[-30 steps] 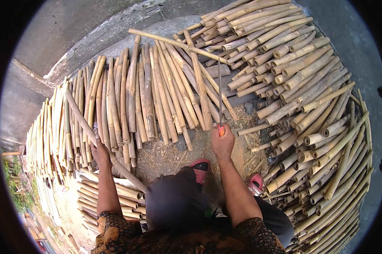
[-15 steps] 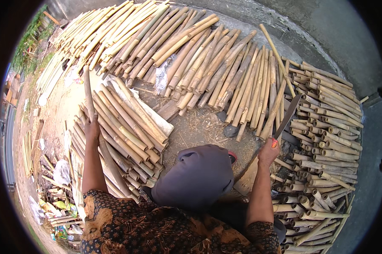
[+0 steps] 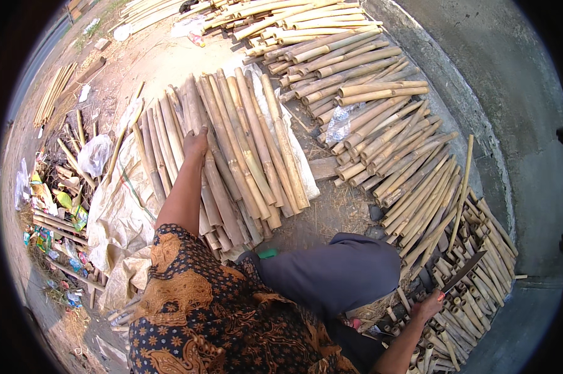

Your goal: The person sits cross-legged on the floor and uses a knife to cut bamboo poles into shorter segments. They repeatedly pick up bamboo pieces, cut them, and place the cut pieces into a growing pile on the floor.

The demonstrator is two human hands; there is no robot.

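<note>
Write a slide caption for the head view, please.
Left hand on a bamboo pole, right hand gripping a knife, among bamboo piles.

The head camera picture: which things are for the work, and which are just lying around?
For the work, it seems:
the long knife in the right hand
the bamboo pole at the left hand
the other bamboo poles

Just lying about, probably:
the pale plastic bag
the colourful wrappers
the crumpled clear plastic
</note>
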